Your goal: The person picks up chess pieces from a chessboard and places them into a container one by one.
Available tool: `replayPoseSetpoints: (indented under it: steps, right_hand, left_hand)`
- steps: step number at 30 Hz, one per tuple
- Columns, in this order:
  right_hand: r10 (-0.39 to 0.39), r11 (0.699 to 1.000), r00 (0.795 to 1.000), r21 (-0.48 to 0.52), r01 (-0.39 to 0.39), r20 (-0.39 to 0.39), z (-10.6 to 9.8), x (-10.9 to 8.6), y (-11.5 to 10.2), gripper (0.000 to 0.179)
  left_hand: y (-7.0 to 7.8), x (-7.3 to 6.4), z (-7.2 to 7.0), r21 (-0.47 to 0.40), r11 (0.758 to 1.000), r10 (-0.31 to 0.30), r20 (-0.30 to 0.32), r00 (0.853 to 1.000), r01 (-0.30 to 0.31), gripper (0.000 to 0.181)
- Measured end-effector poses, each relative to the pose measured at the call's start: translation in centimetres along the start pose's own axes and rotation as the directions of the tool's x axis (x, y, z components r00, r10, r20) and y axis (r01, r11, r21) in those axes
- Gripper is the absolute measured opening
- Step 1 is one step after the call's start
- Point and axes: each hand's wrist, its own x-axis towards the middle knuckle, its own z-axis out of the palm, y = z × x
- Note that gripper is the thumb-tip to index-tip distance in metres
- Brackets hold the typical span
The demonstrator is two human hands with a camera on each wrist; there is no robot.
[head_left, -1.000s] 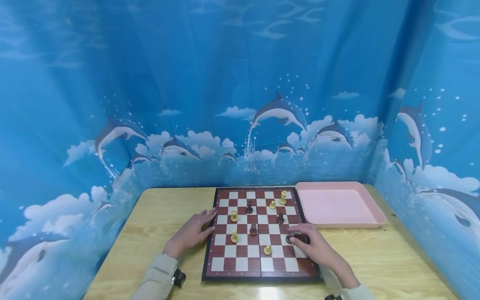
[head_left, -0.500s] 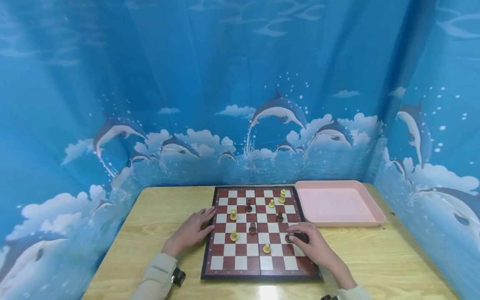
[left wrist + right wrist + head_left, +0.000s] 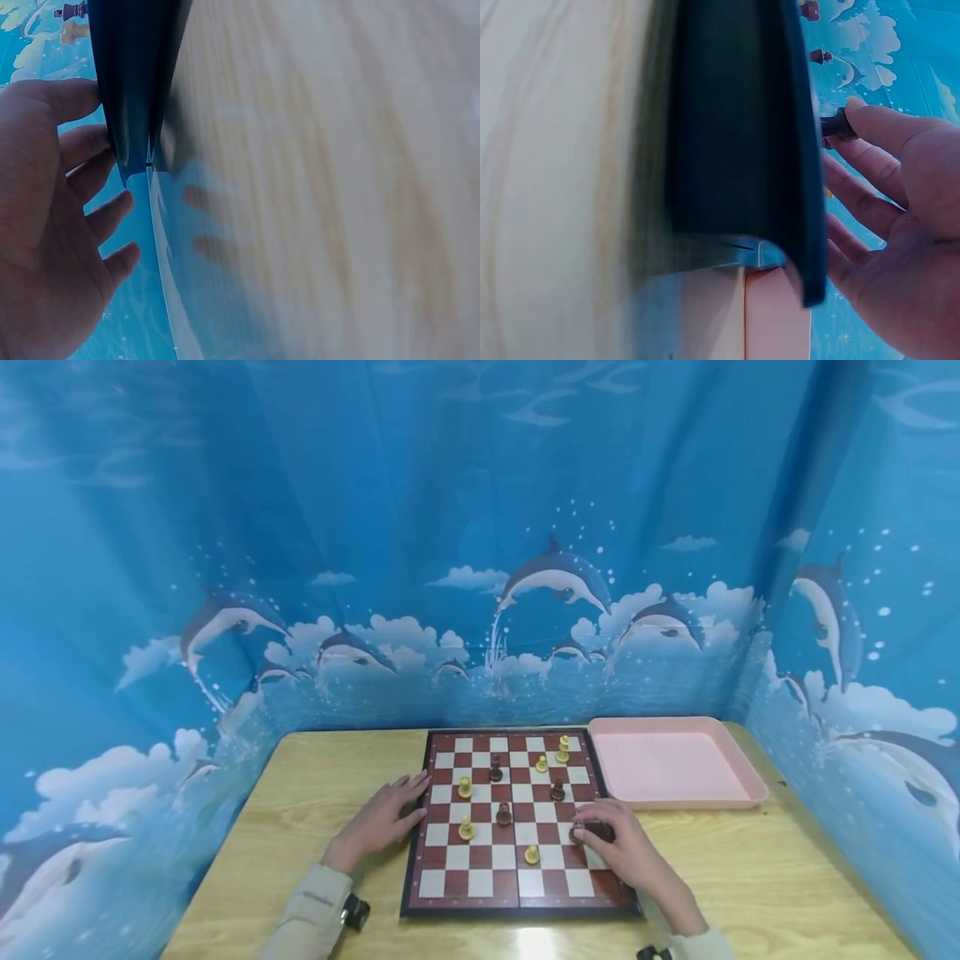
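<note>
A red-and-white chessboard (image 3: 481, 883) with a black rim lies on the wooden table. At its left edge rests my left hand (image 3: 378, 822), fingertips and thumb touching the rim; the left wrist view shows the fingers loosely extended against the board's side. Over the right part of the board, my right hand (image 3: 628, 847) pinches a dark chess piece (image 3: 838, 125) between thumb and index finger. Its top is covered by the fingers, so its exact kind is unclear. Left of that hand stand a dark piece (image 3: 503, 814) and a yellow pawn (image 3: 532, 855).
Further chess pieces stand upright on the board, among them a yellow one (image 3: 465, 788), a dark pawn (image 3: 557, 790) and a tall yellow piece (image 3: 562, 749) at the back. A pink tray (image 3: 678, 804) sits beside the board's back right corner. A dolphin-print curtain (image 3: 420, 568) surrounds the table.
The head view has drifted slightly. Both hands keep their places on the board, and the right hand still pinches the dark chess piece.
</note>
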Motion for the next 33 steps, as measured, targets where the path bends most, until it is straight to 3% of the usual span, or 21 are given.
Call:
replayPoseSetpoints:
  steps: [11, 22, 33]
  right_hand:
    - [-0.043, 0.999, 0.999, -0.033, 0.042, -0.014, -0.06, -0.16, -0.16, 0.015]
    - [-0.035, 0.999, 0.996, -0.02, 0.033, -0.079, -0.55, -0.08, -0.93, 0.016]
    - [-0.05, 0.999, 0.994, -0.025, 0.048, -0.097, -0.89, -0.24, -0.56, 0.018]
  left_hand:
    - [-0.14, 0.23, 0.07, 0.003, 1.0, 0.014, -0.003, 1.0, -0.014, 0.059]
    - [-0.14, 0.29, -0.03, 0.011, 1.0, 0.009, 0.004, 1.0, -0.009, 0.059]
    - [0.02, 0.31, -0.04, 0.022, 1.0, 0.008, 0.016, 1.0, -0.008, 0.059]
